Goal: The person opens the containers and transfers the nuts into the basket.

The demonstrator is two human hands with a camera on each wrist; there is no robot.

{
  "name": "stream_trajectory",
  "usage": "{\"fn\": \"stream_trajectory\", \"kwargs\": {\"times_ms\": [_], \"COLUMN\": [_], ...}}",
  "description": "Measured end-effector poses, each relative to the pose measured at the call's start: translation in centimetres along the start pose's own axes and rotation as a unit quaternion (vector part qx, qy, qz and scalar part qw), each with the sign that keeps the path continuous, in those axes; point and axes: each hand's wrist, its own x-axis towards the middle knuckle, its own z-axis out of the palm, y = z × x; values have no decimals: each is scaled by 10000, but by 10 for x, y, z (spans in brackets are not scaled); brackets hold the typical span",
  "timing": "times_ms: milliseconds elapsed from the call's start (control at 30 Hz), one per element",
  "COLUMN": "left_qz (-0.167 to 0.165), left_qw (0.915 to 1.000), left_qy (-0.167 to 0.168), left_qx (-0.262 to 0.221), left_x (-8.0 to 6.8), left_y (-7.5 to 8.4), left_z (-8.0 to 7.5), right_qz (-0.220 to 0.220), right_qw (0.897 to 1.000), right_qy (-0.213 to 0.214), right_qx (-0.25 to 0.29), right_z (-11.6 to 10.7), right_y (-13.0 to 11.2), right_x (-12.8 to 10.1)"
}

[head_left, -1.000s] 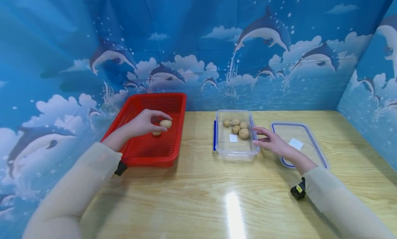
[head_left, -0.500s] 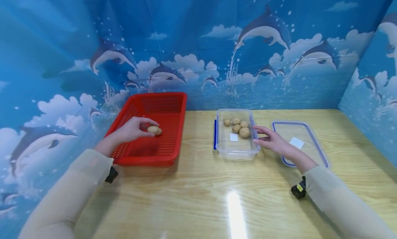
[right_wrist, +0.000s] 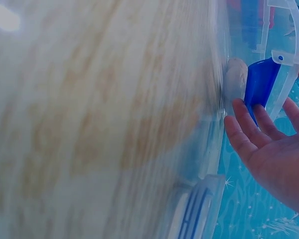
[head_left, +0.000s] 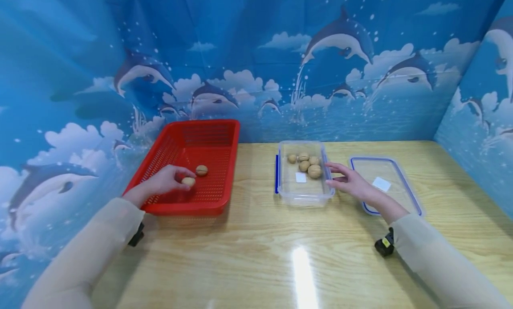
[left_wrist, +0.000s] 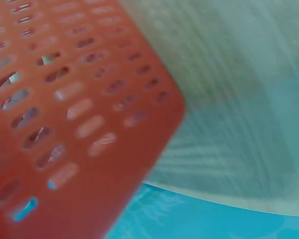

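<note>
The table [head_left: 256, 255] is light wood, with blue dolphin-print walls at 9, 12 and 3 o'clock. At about 10 o'clock on it stands the red basket [head_left: 218, 140], its perforated wall filling the left wrist view [left_wrist: 65, 124]. At 12 o'clock, just right of centre, sits the clear box [head_left: 304, 194], blue clips on its sides; in the right wrist view its wall and a blue clip show close up [right_wrist: 261, 82]. Its lid [head_left: 405, 189] lies flat at 1 o'clock, just beside the box.

The left hand [head_left: 166, 180] is inside the basket near its front, fingers curled round a walnut [head_left: 188, 181] held at the fingertips. A second walnut [head_left: 201, 170] lies on the basket floor just beyond, at 1 o'clock from the hand, apart from it. The right hand [head_left: 348, 180] rests with straight, loosely spread fingers [right_wrist: 249, 127] against the box's right wall. Five walnuts [head_left: 307, 163] sit clustered in the far half of the box, beside a white label [head_left: 301, 177].
</note>
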Motion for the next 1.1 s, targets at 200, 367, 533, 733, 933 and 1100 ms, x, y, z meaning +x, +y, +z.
{"fn": "stream_trajectory", "kwargs": {"times_ms": [200,367,533,733,933,1100], "left_qz": [-36,-70,-106,13,11,103], "left_qw": [10000,9999,9997,9994,9994,9993], "left_qy": [-37,-82,-194,-306,-264,-255], "left_qx": [30,69,135,133,202,239], "left_x": [1,2,2,3,4,4], "left_y": [-11,-12,-13,-15,-13,-13], "left_z": [4,6,7,9,11,10], "right_qz": [5,31,55,71,95,104], "right_qw": [10000,10000,10000,10000,9999,9999], "right_qy": [11,35,28,37,73,73], "right_qx": [1,-26,-44,-40,-86,-85], "right_z": [0,0,1,1,1,2], "right_y": [0,-1,-2,-3,-2,-2], "right_x": [0,-1,-1,-2,-1,-1]}}
